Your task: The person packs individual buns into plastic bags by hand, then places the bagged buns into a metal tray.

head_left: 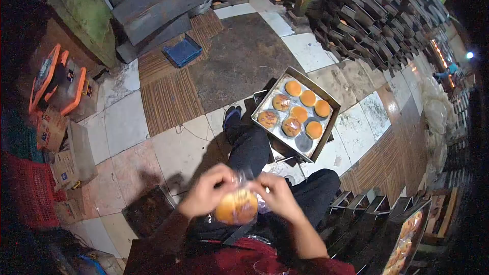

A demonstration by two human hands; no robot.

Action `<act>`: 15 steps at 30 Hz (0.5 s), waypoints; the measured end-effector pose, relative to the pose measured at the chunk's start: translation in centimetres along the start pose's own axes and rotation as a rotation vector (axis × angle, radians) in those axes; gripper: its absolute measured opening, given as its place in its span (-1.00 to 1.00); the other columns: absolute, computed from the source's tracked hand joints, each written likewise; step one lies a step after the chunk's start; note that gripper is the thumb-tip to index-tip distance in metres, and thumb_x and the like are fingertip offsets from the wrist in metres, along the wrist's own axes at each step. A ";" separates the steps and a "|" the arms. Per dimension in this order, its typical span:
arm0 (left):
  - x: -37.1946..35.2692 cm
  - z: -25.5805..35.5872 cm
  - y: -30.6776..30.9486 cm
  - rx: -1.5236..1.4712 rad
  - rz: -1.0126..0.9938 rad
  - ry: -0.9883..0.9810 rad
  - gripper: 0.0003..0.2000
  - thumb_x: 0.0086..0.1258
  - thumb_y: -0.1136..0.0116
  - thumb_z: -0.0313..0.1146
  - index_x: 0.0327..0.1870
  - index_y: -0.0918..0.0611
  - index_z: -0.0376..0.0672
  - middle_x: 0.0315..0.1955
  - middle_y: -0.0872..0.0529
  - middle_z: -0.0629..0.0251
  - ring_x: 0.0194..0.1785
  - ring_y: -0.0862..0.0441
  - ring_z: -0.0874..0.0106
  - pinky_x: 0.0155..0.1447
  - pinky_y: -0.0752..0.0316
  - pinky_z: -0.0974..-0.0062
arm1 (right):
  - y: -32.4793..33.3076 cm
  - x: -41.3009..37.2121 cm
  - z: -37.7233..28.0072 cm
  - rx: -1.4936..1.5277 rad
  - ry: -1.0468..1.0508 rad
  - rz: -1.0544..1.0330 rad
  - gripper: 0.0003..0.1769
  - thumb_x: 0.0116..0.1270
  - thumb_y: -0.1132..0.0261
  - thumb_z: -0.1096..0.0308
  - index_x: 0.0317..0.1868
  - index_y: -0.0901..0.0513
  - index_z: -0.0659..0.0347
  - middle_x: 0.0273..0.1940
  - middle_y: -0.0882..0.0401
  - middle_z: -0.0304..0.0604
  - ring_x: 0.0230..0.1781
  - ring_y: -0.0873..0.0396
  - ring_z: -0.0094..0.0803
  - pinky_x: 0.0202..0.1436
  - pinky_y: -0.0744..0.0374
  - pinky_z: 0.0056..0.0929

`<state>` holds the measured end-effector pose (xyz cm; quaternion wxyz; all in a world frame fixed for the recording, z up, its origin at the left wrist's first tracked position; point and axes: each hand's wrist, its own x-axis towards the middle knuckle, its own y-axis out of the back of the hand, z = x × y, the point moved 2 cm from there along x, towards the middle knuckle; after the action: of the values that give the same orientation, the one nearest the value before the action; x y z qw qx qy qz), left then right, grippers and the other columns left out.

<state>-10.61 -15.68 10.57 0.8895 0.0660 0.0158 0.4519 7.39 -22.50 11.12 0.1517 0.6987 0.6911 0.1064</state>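
Observation:
A round golden bun (pixel 237 207) in a clear plastic bag hangs above my lap. My left hand (pixel 211 188) pinches the bag's upper edge on one side, fingers closed. On the other side my right hand (pixel 275 193) grips the same plastic near the bag's mouth, slightly blurred. Past my knees stands a square tray (pixel 326 145) lined with pale paper. Several buns (pixel 307 98) lie in it, and some, such as the printed bun (pixel 267 118), seem to be in clear plastic. A dark round spot shows near the tray's front corner.
Stacks of dark metal trays (pixel 356 20) rise at the back right. A blue crate (pixel 182 51) sits on the tiled floor ahead. At left are orange-rimmed containers (pixel 76 91), cardboard boxes (pixel 63 168) and a red basket (pixel 30 188). A tray of baked goods (pixel 405 244) stands at lower right.

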 end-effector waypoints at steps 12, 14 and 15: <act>-9.1 -7.0 -4.2 -0.213 0.632 0.610 -0.78 0.25 -0.15 -0.40 -0.53 -0.51 -0.35 -0.36 -0.45 0.34 -0.38 -0.42 0.57 -0.25 -0.33 0.60 | -4.2 -8.1 7.9 0.263 -0.604 0.163 -0.66 0.29 -0.19 0.22 -0.49 -0.54 0.36 -0.48 -0.45 -0.24 -0.38 -0.36 -0.57 -0.23 -0.36 -0.57; -10.0 -6.4 -4.6 -0.194 0.669 0.649 -0.77 0.26 -0.16 -0.38 -0.54 -0.52 -0.36 -0.39 -0.47 0.34 -0.42 -0.43 0.56 -0.28 -0.33 0.60 | -4.5 -9.6 8.4 0.414 -0.733 0.062 -0.75 0.23 -0.25 0.22 -0.37 -0.58 0.27 -0.29 -0.50 -0.13 -0.26 -0.42 -0.42 -0.17 -0.37 -0.52; -10.3 -6.0 -4.9 -0.177 0.709 0.694 -0.76 0.26 -0.17 -0.36 -0.54 -0.53 -0.36 -0.42 -0.48 0.34 -0.45 -0.43 0.56 -0.31 -0.33 0.59 | -4.8 -9.9 8.4 0.418 -0.732 0.067 -0.75 0.23 -0.25 0.22 -0.37 -0.58 0.27 -0.29 -0.50 -0.13 -0.26 -0.42 -0.42 -0.17 -0.37 -0.52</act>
<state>-13.31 -26.17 3.63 0.6257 -0.1624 0.2488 0.7213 5.73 -32.90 2.24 0.2387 0.7281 0.5752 -0.2864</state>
